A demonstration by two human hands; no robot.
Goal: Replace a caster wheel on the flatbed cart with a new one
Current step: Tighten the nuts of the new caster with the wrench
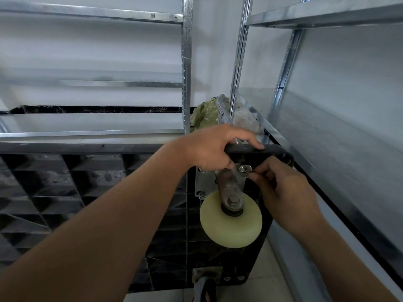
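The left hand (209, 147) clenches the upturned cart (91, 182) edge; right hand (281, 188) fingers (258, 174) pinch the mounting plate's nut (242, 169) (pale caster wheel (231, 227) just below them).

Two bare forearms extend into view from the bottom edge, the left one entering from the lower left corner and the right one from the lower right. No sleeves, gloves, watch, rings or bands are visible on either arm. The left hand (210, 147) and the right hand (285, 188) are both uncovered, with short, unpainted fingernails visible on the left hand's fingertips (260, 146). Nothing else of the person appears.
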